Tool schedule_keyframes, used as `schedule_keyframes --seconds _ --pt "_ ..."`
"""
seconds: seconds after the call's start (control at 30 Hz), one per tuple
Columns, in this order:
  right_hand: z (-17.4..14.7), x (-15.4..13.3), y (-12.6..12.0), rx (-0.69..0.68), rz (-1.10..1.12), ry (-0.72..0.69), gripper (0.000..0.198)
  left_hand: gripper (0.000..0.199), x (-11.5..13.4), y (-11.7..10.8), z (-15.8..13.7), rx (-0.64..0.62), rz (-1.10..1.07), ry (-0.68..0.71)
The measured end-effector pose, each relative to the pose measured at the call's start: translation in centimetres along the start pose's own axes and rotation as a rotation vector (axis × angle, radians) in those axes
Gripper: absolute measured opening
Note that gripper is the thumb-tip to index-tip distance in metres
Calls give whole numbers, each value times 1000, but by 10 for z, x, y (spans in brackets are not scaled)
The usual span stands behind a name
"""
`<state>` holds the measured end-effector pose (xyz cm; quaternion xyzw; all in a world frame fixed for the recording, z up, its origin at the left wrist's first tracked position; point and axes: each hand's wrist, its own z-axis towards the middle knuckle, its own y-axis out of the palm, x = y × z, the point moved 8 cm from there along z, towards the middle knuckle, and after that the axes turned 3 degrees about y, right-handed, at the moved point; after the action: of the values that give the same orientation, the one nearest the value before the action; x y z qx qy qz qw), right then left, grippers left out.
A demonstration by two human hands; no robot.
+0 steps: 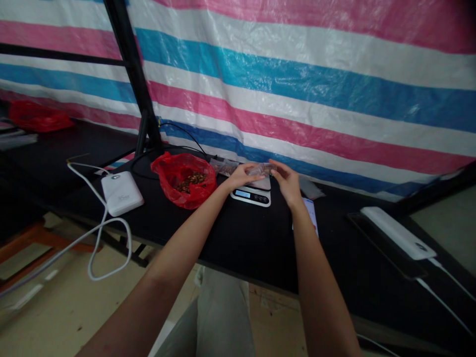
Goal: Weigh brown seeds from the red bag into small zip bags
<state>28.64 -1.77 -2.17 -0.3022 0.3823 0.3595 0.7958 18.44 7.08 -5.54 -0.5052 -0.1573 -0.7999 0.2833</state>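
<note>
A small clear plastic bag is pinched between my left hand and my right hand. Both hands have their fingers closed on its sides, and some brownish contents show through it. The bag is over a white kitchen scale with a lit display; whether it rests on the plate I cannot tell. Left of the scale stands an open red plastic bag holding a heap of small brown pieces. Behind my left hand lie filled clear bags.
A white power bank with a looped cable lies at the left. On the right are another power bank and a dark phone, both cabled. Flat clear bags and a printed card lie by my right arm. A striped sheet hangs behind.
</note>
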Motion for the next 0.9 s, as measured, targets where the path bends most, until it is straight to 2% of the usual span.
schedule_keyframes --seconds 0.13,0.37,0.57,0.73,0.83,0.9 --pt "-1 -9 2 40 38 -20 36 52 3 -1 -3 13 21 -20" --pt "-3 -26 8 12 -31 -96 21 51 12 1 -4 26 105 -23" --pt "-7 -46 4 65 -194 -187 18 51 20 -3 1 79 164 81" --pt "-9 -42 -6 180 -203 -181 25 52 19 -10 3 178 407 149" --pt "-12 -37 -11 309 -190 -157 29 71 13 -17 2 253 604 82" --pt "-15 -34 -12 401 -154 -137 31 76 20 -23 -2 310 673 57"
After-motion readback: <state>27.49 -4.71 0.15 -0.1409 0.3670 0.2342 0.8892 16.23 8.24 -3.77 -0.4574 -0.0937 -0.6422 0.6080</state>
